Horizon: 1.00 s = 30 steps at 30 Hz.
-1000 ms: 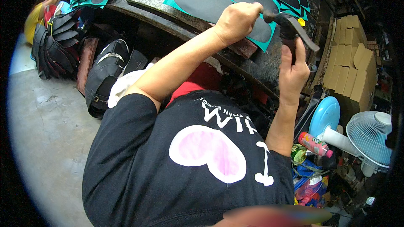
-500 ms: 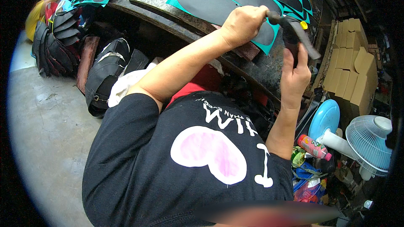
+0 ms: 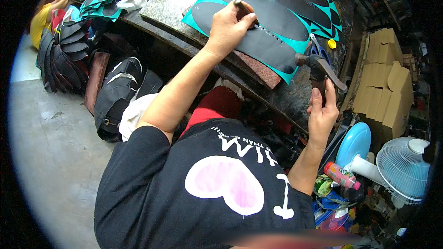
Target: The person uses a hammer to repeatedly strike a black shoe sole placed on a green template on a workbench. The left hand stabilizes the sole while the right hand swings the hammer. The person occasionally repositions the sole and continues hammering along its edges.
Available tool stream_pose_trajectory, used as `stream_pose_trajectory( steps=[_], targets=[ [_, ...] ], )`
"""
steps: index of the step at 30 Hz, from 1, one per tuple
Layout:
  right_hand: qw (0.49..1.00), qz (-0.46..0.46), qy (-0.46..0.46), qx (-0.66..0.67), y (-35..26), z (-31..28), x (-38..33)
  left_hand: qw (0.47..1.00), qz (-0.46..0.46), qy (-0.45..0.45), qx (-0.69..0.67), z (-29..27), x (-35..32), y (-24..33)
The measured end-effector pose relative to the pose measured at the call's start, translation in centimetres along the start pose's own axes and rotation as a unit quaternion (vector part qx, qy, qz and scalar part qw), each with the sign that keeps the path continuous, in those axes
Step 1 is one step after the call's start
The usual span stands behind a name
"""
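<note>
head view: our left hand (image 3: 228, 26) clasps a dark punch (image 3: 238, 3) over the black-and-teal sheet (image 3: 265, 51); our right hand (image 3: 322, 119) is closed around a hammer (image 3: 318, 68) near the sheet's edge. we seem to be punching holes (image 3: 272, 34); the next blow calls for an upright punch.

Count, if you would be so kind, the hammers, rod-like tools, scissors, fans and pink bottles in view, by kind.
Hammer, in the right hand: 1
Dark rod-like tool, in the left hand: 1
Blue-handled scissors: 1
Fan: 1
Pink bottle: 1
Total: 5
</note>
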State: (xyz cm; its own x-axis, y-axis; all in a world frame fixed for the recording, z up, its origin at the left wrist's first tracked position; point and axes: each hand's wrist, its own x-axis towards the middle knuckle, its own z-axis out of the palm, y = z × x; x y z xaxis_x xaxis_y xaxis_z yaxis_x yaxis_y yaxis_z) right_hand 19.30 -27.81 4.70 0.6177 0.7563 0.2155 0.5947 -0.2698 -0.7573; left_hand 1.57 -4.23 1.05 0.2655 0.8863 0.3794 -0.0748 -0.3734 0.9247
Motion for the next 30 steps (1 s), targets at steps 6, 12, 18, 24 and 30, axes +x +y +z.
stream_pose_trajectory(
  steps=[6,12,18,24,30],
  targets=[
    [0.997,0.005,-0.027,0.076,-3.0,-0.9,1.1,0.991,0.036,-0.07,0.109,-0.4,0.2,0.2],
    [0.951,-0.206,0.071,0.221,-7.2,-0.1,1.4,0.953,0.177,-0.114,0.219,0.3,0.2,1.4],
    [0.982,-0.174,0.058,-0.048,-4.1,2.9,2.8,0.963,0.146,0.004,0.228,1.6,-0.9,0.6],
    [0.982,-0.159,0.045,0.091,-5.8,-0.9,1.4,0.989,0.067,-0.059,0.122,0.9,-0.2,0.0],
    [0.961,-0.273,0.051,-0.016,-6.2,1.6,1.6,0.902,0.256,-0.1,0.334,2.1,-1.3,1.1]
  ],
)
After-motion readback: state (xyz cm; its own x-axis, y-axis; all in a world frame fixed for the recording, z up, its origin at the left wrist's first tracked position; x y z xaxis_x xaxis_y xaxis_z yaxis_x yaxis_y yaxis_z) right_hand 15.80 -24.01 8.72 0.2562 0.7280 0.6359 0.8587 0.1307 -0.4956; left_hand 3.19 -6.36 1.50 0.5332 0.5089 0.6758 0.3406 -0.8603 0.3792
